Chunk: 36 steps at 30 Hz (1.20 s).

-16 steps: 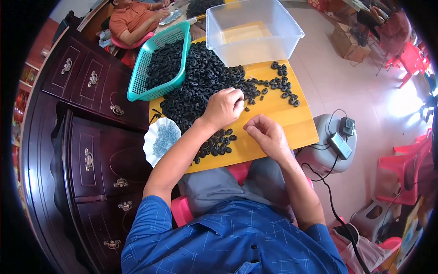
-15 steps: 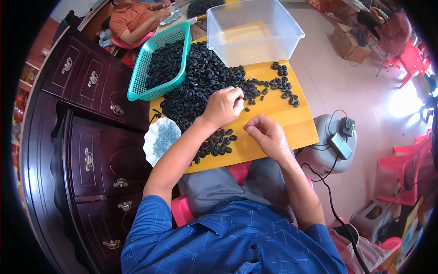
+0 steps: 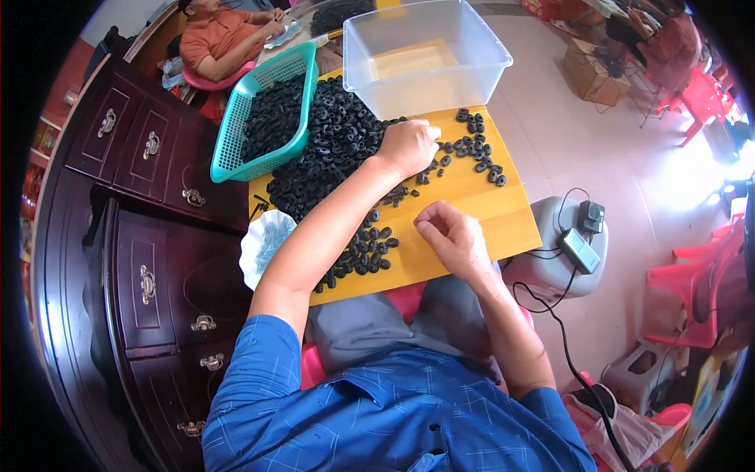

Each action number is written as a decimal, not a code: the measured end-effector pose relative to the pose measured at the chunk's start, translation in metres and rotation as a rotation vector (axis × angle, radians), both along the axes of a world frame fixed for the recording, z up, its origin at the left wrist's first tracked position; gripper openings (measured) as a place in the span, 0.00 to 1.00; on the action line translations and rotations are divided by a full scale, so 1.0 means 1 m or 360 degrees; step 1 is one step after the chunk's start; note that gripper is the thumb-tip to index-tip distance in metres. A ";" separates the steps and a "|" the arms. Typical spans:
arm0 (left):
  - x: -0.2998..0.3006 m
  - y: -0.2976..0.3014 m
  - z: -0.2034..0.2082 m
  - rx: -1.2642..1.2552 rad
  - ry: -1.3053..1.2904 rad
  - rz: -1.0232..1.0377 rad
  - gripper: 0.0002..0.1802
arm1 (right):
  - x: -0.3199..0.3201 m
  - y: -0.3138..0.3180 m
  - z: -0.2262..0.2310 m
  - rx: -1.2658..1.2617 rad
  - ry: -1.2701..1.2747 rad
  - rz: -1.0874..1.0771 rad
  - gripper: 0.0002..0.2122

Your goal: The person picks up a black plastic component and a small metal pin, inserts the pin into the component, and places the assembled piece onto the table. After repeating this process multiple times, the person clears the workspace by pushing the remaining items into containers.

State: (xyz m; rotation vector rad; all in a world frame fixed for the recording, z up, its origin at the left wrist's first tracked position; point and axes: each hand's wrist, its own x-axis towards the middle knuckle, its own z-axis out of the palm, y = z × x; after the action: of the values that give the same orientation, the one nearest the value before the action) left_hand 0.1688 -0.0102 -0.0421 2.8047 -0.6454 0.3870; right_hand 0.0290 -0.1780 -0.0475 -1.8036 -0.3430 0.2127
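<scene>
The fingers of the left hand [image 3: 410,146], a little above the centre of the frame, are curled in narrowly, tips turned toward loose black pieces [image 3: 481,149] on the right of the table; from where I stand I cannot tell whether they pinch anything. The right hand [image 3: 454,240], just right of centre, is nearer the person's lap, thumb and index finger close together; I can't make out whether something small sits between them.

Around both hands spreads a yellow tabletop [image 3: 487,212]. A big heap of ring-like black parts [image 3: 338,126] lies left of the left hand, partly behind the forearm. A smaller cluster [image 3: 368,250] lies near the table's lower edge. At its left edge, a white wavy-rimmed dish [image 3: 252,252] holds fine bluish bits. Above that, a green mesh basket [image 3: 222,157] of black parts stands against the heap, and at top centre rests a clear plastic bin [image 3: 425,94].

The person wears a blue shirt [image 3: 393,413] and grey trousers. A dark wooden cabinet [image 3: 177,275] fills the left side; to the right, a grey stand [image 3: 539,271] bears 2 small devices [image 3: 580,252] with cables. In the upper left sits a co-worker [image 3: 224,43] in orange; in the upper right, a cardboard box [image 3: 594,75].
</scene>
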 end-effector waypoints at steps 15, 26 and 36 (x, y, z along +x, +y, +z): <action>0.010 -0.004 -0.009 0.0219 -0.0063 -0.0143 0.09 | 0.005 -0.002 -0.007 0.0243 0.0241 0.0056 0.04; -0.116 -0.009 0.058 -0.0435 -0.0077 -0.0112 0.05 | 0.007 -0.006 0.013 0.1026 0.0675 -0.0171 0.12; -0.164 -0.004 0.043 -0.0737 -0.0064 -0.0038 0.05 | 0.003 -0.001 -0.004 0.1118 0.0917 0.0146 0.07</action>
State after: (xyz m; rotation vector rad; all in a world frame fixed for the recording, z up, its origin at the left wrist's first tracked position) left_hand 0.0043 -0.0139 0.0013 2.3531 -0.5174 0.5152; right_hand 0.0317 -0.1793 -0.0512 -0.9771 -0.0652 0.5818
